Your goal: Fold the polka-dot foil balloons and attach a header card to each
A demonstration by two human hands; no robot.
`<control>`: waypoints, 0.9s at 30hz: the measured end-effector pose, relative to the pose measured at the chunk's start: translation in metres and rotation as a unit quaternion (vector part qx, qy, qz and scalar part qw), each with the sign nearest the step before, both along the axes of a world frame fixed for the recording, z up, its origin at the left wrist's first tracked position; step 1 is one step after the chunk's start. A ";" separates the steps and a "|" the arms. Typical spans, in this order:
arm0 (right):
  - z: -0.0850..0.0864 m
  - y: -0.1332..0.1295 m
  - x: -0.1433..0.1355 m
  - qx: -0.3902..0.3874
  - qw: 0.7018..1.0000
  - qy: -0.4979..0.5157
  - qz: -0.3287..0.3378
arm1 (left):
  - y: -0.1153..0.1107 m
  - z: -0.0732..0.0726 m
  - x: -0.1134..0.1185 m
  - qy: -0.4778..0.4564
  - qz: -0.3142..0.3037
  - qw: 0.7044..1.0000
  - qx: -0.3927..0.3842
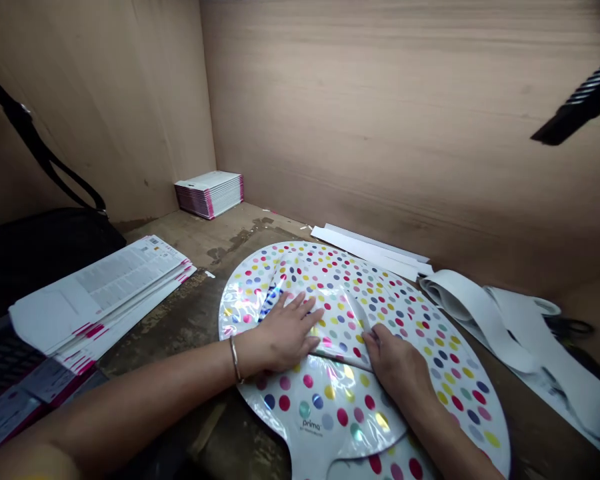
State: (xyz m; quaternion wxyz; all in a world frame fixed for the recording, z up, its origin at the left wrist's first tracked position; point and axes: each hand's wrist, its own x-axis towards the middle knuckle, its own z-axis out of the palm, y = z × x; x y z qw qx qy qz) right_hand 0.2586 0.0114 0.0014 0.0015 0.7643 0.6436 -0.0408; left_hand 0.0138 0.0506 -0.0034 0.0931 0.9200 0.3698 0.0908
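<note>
A folded polka-dot foil balloon (336, 313), shiny and flat, lies under both my hands. My left hand (291, 330) rests on it with fingers spread, a bracelet at the wrist. At its right edge, my right hand (397, 363) closes thumb and fingers on the film. Beneath lie more flat, round foil balloons (460, 393) with the same coloured dots. The lower one nearest me shows a printed label and a neck (310, 460) that runs off the bottom of the view. A blue patterned patch shows beside my left fingers.
Flat printed card packets (105, 287) are stacked at the left, near a dark basket (7, 367). Another packet stack (210, 193) stands in the back corner. White strips (370, 250), a curled white band (470, 313) and scissors (573, 327) lie at the right. Wooden panels (380, 120) enclose the back.
</note>
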 end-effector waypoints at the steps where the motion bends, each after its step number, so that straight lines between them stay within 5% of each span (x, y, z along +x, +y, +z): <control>1: 0.002 0.001 0.004 0.006 1.000 -0.003 0.000 | 0.000 -0.005 0.004 0.008 -0.013 1.000 -0.024; 6: 0.007 -0.013 -0.004 0.175 0.984 -0.029 0.031 | -0.003 -0.023 0.004 0.027 -0.005 0.999 -0.041; 7: 0.005 -0.019 -0.012 0.162 0.984 -0.011 0.074 | -0.003 -0.024 0.004 0.030 -0.006 0.999 -0.038; 9: 0.001 -0.032 -0.025 0.017 0.975 0.045 0.217 | -0.003 -0.023 0.003 0.035 -0.003 0.999 -0.034; 10: 0.000 -0.037 -0.027 -0.044 0.968 0.062 0.237 | -0.003 -0.023 0.003 0.036 0.001 0.999 -0.033; 13: 0.006 -0.038 -0.019 -0.096 0.991 0.038 0.083 | -0.004 -0.022 0.004 0.038 0.012 0.999 -0.034; 15: 0.013 -0.029 -0.014 -0.058 0.998 0.015 0.022 | -0.007 -0.021 0.006 0.034 0.011 0.999 -0.034; 20: 0.004 -0.005 -0.045 0.033 0.972 0.056 0.227 | -0.011 -0.022 0.009 0.025 0.006 0.999 -0.034; 23: -0.012 0.000 -0.062 -0.005 0.967 0.064 0.245 | 0.016 -0.019 -0.007 0.032 0.044 0.997 -0.060; 27: -0.014 0.000 -0.062 -0.029 0.972 0.069 0.224 | 0.071 -0.003 -0.042 0.042 0.182 0.980 -0.066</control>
